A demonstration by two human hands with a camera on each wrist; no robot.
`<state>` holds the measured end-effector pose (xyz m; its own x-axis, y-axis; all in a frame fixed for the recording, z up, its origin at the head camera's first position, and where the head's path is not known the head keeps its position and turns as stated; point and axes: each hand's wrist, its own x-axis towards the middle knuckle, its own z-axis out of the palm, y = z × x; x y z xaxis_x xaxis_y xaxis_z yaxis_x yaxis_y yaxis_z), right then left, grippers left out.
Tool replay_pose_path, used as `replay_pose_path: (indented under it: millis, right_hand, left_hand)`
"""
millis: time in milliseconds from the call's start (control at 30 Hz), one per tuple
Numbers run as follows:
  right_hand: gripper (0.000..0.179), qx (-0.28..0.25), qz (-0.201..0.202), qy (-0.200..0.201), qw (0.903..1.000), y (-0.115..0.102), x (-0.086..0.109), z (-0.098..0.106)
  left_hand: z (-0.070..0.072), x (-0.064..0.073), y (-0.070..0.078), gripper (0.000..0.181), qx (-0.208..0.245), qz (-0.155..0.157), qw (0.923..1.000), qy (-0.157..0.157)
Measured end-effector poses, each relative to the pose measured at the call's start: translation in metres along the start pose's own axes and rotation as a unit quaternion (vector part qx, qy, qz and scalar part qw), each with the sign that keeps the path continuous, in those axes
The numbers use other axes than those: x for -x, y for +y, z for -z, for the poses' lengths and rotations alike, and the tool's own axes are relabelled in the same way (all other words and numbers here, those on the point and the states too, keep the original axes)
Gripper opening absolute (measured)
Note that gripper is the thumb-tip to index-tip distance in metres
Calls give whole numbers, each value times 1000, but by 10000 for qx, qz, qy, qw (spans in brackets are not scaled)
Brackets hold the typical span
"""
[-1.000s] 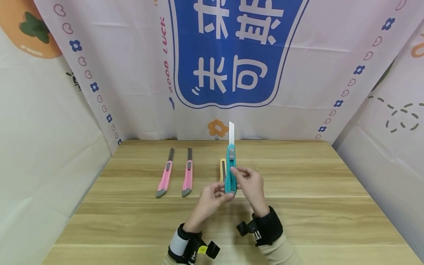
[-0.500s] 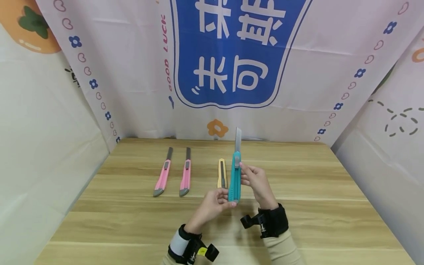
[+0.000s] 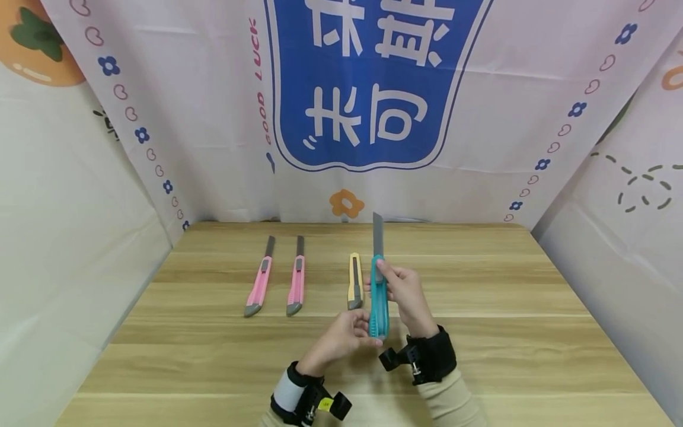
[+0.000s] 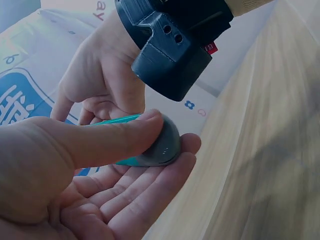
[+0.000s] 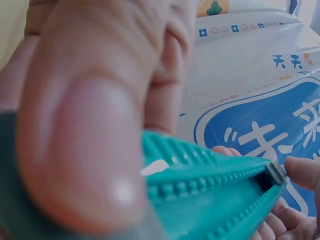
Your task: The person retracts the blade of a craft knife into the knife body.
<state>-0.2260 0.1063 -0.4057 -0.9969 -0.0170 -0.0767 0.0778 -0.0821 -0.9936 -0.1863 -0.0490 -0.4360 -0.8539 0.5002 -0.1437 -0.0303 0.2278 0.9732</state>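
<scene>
A teal utility knife (image 3: 379,314) stands nearly upright above the table, its grey blade (image 3: 378,234) extended at the top. My left hand (image 3: 345,335) pinches its lower end; in the left wrist view the thumb presses the dark grey end cap (image 4: 167,147) against the fingers. Higher up, my right hand (image 3: 411,299) grips the knife, with the thumb over the slider area. That thumb (image 5: 95,155) fills much of the right wrist view and covers the slider, while the ribbed teal body (image 5: 205,185) runs off toward the left hand.
Behind the knife, a yellow utility knife (image 3: 354,283) lies on the wooden table (image 3: 496,356). Farther left lie two pink utility knives, one slanted (image 3: 259,287) and one straighter (image 3: 296,287), both with blades out. A printed cloth (image 3: 224,118) hangs at the table's back edge.
The teal knife has come down and nearer to me in both hands. My right thumb has moved from the body below the slider up onto it. The blade stays extended.
</scene>
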Motion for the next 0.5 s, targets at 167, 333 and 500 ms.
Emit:
replay_pose_path:
  millis: [167,333,500]
  right_hand:
    - [45,-150,-80,111,9998,2,0,-4]
    - [41,-111,-30,205,9997,2,0,-6]
    - [37,-187,204,82,9996,1,1,-6]
  left_hand:
    - [1,-1,-2,33,-112,109,9998,-76]
    - [2,-1,-3,31,-123,67,9998,-131]
    - [2,1,-2,29,-59,2,9996,-260]
